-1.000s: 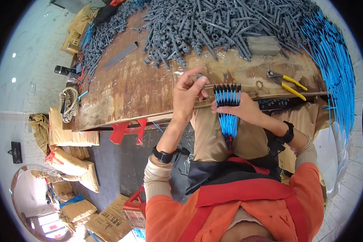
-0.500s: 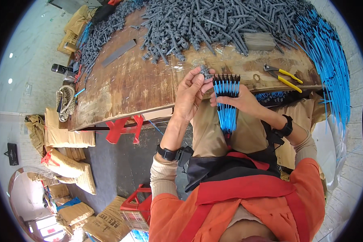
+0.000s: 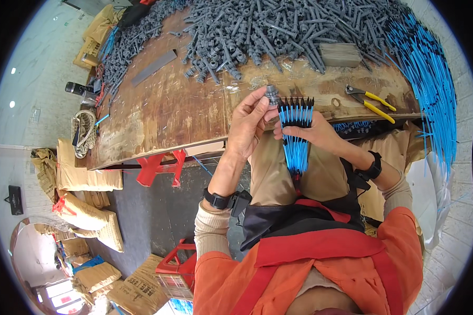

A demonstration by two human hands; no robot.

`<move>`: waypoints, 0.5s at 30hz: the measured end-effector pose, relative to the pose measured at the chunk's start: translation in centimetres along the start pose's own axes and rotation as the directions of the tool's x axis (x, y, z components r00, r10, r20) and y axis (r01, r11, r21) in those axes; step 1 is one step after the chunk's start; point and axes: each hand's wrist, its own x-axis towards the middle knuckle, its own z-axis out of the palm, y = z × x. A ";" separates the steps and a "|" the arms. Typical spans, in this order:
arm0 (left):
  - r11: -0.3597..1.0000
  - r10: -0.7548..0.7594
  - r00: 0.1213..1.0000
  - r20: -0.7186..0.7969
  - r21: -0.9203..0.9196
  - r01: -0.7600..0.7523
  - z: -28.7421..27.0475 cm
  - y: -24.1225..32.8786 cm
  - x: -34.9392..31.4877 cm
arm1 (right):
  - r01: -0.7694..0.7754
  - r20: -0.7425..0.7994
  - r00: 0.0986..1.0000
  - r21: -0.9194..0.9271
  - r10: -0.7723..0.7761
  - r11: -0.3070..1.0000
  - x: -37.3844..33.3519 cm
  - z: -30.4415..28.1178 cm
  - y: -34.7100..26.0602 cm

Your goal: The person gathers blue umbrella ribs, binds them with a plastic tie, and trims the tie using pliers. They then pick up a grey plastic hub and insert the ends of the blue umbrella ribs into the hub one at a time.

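Note:
Between the thumb and fingers of my left hand (image 3: 248, 119) is a small grey ribbed plastic fitting (image 3: 271, 94), held upright over the table's near edge. My right hand (image 3: 315, 132) grips a fanned bundle of thin blue sticks with black tips (image 3: 296, 149), its thumb lying across the front. The tips point away from me, close to the right of the fitting. Whether the fitting touches the nearest tip I cannot tell. The bundle's lower end rests over my lap.
A big heap of grey plastic fittings (image 3: 247, 37) covers the far side of the wooden table (image 3: 168, 115). Yellow-handled pliers (image 3: 370, 102) and a grey block (image 3: 340, 54) lie at the right, beside many blue sticks (image 3: 431, 89). A flat metal strip (image 3: 154, 67) lies left. Red stool (image 3: 177, 270) below.
The grey fitting has turned more upright in my left fingers and shifted slightly to the right. My right hand and the bundle stay nearly still.

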 end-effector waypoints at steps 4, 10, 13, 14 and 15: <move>0.997 0.025 0.999 -0.045 0.077 -0.021 1.6 0.5 -0.6 | 0.011 -0.020 1.000 0.026 -0.010 1.000 0.0 0.1 -0.1; 0.885 0.161 0.986 -0.052 0.450 -0.121 3.5 1.1 -2.1 | 0.013 -0.012 1.000 -0.051 -0.014 0.999 0.0 0.0 -0.1; 0.876 0.197 0.975 -0.100 0.464 -0.130 3.9 1.1 -2.0 | 0.018 0.000 1.000 -0.074 -0.018 0.997 0.1 0.3 0.0; 0.873 0.213 0.969 -0.121 0.470 -0.133 3.9 1.1 -1.9 | 0.010 -0.007 1.000 -0.069 -0.010 0.998 0.1 0.3 0.0; 0.871 0.215 0.969 -0.121 0.473 -0.134 3.9 1.1 -1.9 | 0.002 -0.014 1.000 -0.064 -0.003 0.998 0.1 0.4 0.0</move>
